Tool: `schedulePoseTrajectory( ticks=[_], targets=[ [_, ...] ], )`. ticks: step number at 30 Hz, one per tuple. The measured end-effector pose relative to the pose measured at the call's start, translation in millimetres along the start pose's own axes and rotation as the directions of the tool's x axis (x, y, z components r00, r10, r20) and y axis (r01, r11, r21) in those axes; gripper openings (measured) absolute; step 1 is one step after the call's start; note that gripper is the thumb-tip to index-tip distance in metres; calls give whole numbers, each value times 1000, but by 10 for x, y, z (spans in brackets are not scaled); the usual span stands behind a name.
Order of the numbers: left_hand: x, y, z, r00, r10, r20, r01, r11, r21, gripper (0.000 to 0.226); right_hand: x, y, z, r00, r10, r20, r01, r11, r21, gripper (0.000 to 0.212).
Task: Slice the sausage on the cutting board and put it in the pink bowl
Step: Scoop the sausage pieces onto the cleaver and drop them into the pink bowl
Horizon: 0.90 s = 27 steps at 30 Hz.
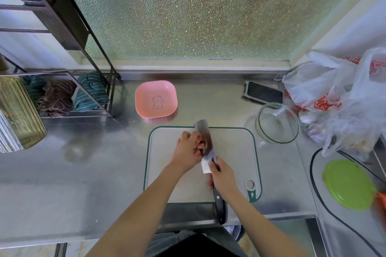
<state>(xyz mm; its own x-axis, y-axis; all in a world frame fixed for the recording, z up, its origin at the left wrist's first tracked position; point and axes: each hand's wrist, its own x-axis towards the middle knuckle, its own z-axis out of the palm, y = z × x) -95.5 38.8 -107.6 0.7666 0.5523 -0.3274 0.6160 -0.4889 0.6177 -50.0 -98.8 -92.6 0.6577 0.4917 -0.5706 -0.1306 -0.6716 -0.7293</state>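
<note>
A white cutting board with a green rim lies on the steel counter in front of me. My left hand presses down on a dark red sausage, most of it hidden by my fingers and the blade. My right hand grips the black handle of a cleaver, whose wide blade stands on edge against the sausage and mirrors it. The pink bowl with a bear drawing sits empty just beyond the board's far left corner.
A glass bowl stands right of the board, a phone behind it. Plastic bags and a green lid fill the right side. A black rack with folded cloths stands at the left.
</note>
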Motion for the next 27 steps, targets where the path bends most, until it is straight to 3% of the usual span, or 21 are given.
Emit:
schedulePoseTrajectory(
  ticks=[4, 18, 22, 27],
  targets=[
    [-13, 37, -28, 999, -31, 39, 31, 999, -12, 35, -14, -12, 34, 1000, -3, 9, 3, 1000, 29, 22],
    [-35, 110, -74, 993, -119, -23, 110, 964, -241, 25, 8, -82, 75, 1000, -23, 15, 22, 1000, 16, 20],
    [-63, 160, -85, 978, -207, -36, 176, 901, -396, 27, -1, -121, 93, 999, -20, 31, 19, 998, 53, 15],
    [-43, 175, -101, 934, -357, -29, 268, 748, -607, 30, -18, -127, 133, 1000, -18, 22, 16, 997, 74, 17]
  ],
)
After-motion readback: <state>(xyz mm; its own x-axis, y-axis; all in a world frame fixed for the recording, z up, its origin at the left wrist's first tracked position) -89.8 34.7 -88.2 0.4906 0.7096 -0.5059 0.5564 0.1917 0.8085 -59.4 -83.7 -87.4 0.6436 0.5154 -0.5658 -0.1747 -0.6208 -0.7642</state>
